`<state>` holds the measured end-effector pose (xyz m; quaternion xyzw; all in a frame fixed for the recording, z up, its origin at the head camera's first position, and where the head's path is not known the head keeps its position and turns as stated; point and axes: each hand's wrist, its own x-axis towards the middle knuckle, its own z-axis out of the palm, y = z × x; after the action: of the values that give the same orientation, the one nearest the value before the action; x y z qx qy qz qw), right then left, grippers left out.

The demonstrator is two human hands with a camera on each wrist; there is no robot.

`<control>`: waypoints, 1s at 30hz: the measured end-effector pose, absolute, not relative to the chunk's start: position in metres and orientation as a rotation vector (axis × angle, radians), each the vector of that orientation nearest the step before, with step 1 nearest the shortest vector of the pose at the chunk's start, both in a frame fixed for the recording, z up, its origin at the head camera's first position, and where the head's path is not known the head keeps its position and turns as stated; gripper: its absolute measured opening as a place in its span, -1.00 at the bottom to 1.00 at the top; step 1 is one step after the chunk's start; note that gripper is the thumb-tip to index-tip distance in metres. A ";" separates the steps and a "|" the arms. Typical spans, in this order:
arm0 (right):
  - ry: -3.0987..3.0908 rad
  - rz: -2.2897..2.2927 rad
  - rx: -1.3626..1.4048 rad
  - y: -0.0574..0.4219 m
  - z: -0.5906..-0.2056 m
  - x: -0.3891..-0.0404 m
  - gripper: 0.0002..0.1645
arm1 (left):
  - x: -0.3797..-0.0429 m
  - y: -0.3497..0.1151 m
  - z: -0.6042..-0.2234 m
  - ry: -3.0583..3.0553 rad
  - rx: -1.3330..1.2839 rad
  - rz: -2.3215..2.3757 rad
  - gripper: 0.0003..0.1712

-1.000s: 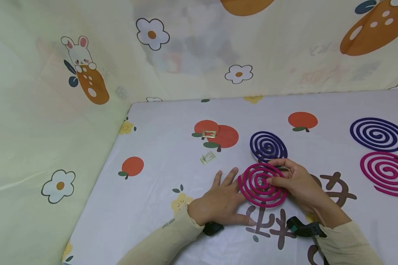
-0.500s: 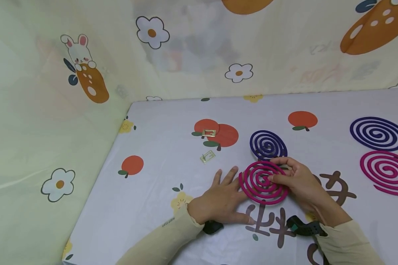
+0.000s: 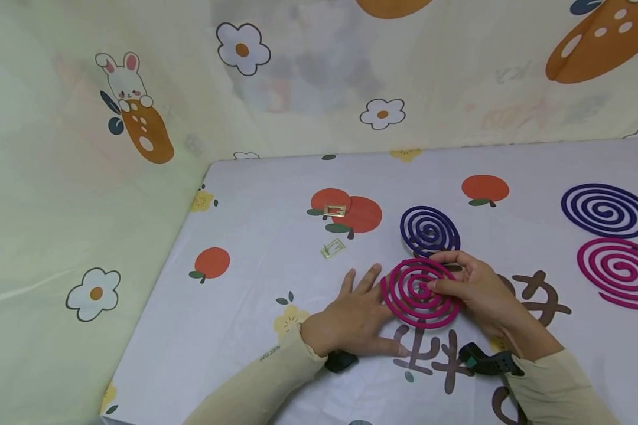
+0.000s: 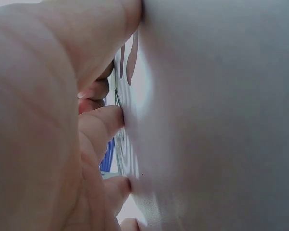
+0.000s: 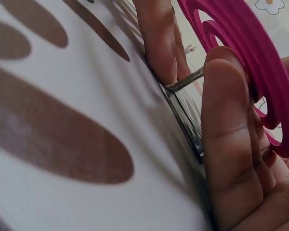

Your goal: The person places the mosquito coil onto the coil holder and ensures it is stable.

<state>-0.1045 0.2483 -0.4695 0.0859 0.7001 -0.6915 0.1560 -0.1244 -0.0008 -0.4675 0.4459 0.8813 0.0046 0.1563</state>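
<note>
My right hand [image 3: 481, 295] pinches a pink mosquito coil [image 5: 265, 53] near its centre, holding it tilted above the tablecloth. Under the coil, the right wrist view shows a thin metal coil stand [image 5: 189, 78] with its prong angled up toward the coil. My left hand [image 3: 345, 323] lies with fingers spread on the cloth, thumb out to the side; its front fingers go under the coil's left edge, one fingertip right at the stand's base. Just behind stands a dark blue mosquito coil [image 3: 429, 232], tilted, its lower edge close to my right fingers.
Two small gold metal stands [image 3: 334, 211] lie on the printed tablecloth [image 3: 255, 236], left of the blue coil. Farther right lie another blue coil [image 3: 606, 211] and another pink coil [image 3: 624, 270]. A patterned cloth wall [image 3: 308, 130] rises behind the table.
Both hands stay almost in place. The pink coil in my right hand shifts slightly to the right and back left. The head view tips down a little.
</note>
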 end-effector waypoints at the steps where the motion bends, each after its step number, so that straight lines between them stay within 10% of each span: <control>1: 2.004 -1.982 0.243 0.248 -0.470 -0.105 -0.35 | -0.124 -0.001 -0.467 2.523 1.275 0.017 0.13; 30: 2.035 -2.014 0.273 0.243 -0.472 -0.101 -0.37 | -0.125 -0.001 -0.468 2.531 1.269 0.034 0.15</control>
<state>-0.1007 0.2428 -0.4718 0.0941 0.7014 -0.6940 0.1325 -0.1252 -0.0007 -0.4678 0.4429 0.8831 0.0118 0.1544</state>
